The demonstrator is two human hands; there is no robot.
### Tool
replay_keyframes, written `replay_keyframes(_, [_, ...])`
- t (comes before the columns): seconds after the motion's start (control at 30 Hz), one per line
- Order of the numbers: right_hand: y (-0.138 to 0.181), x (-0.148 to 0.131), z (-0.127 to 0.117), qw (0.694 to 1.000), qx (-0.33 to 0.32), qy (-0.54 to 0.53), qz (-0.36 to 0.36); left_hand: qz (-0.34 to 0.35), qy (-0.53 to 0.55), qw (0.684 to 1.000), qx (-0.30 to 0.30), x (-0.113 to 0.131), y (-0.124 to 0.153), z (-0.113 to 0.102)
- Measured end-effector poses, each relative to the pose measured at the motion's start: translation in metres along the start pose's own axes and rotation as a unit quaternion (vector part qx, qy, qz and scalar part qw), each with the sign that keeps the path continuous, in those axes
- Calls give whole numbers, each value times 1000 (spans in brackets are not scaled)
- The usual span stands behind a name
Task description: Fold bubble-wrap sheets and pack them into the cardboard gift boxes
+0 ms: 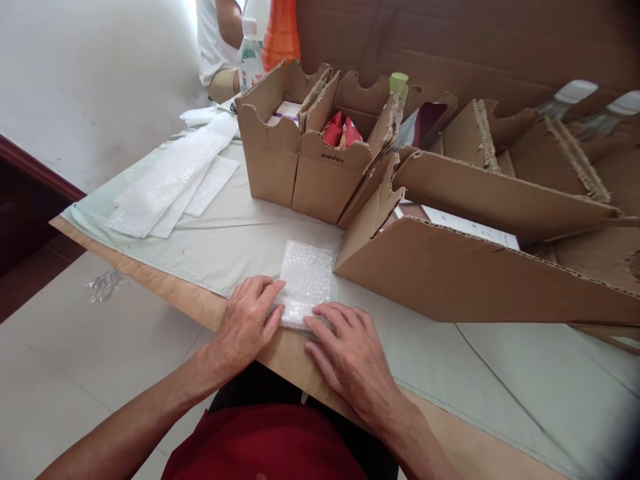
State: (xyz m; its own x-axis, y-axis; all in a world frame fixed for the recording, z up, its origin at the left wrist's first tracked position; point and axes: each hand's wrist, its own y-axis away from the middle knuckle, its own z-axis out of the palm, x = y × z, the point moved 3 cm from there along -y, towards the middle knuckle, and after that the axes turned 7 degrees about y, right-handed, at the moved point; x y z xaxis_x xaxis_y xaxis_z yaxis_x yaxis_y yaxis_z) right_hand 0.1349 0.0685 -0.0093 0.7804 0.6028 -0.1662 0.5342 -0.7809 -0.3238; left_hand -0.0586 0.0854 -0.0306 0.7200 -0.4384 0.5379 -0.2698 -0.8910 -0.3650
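Observation:
A small sheet of bubble wrap (306, 275) lies on the pale cloth (225, 247) near the table's front edge. My left hand (247, 321) rests at its near left corner, fingers stretched flat and touching the wrap. My right hand (350, 353) lies on its near right corner, fingers spread flat on the plastic. Neither hand grips anything. Just right of the wrap stands a long cardboard tray (450, 267) with a white box (465, 227) inside.
Two open cardboard boxes (300, 153) stand behind, one holding red packets (341, 131). More bubble wrap sheets (170, 180) lie at the far left. Another person (217, 40) sits at the table's far end beside a bottle (249, 57). More cardboard trays (545, 147) fill the right.

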Motion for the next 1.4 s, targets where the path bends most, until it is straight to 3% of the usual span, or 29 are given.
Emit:
replay_keyframes(0.23, [-3,-1,-6,990,-43,-129,30,61,118,990,-43,12,30,-13])
replay_keyframes(0.4, [1,-5,-6,996,62,14,60,27,36,999,-8,4,5,1])
replay_keyframes(0.5, [-7,-7,5,998,21,60,26,6,13,999,47,-1,-8,4])
replay_keyframes(0.57, [-12,-2,11,998,2,49,27,-30,67,994,82,-1,-3,-2])
replay_keyframes(0.63, [-15,6,11,998,25,-2,62,-110,178,973,91,-1,11,-8])
replay_keyframes(0.73, [-10,12,7,977,49,-136,158,-230,380,895,35,6,33,-4])
replay_keyframes(0.83, [2,1,3,941,26,-272,202,-247,511,823,-15,22,38,8])
replay_keyframes(0.9, [13,-6,-4,935,37,-293,197,-233,542,807,-20,31,33,13])
replay_keyframes(0.93, [19,-7,-8,939,50,-276,197,-225,534,815,-21,36,29,14])
replay_keyframes(1.0, [31,-5,-20,952,64,-226,197,-188,469,862,-21,45,22,12])
replay_keyframes(1.1, [43,0,-40,965,31,-198,171,-69,348,934,-45,63,15,9])
replay_keyframes(1.17, [44,0,-54,970,6,-200,135,5,326,943,-65,74,14,10])
replay_keyframes(1.27, [45,3,-79,978,-1,-185,97,39,332,940,-69,80,14,15])
replay_keyframes(1.33, [52,14,-104,982,31,-160,99,45,318,945,-61,77,12,16])
replay_keyframes(1.4, [64,36,-137,980,102,-89,147,52,286,955,-59,70,10,18])
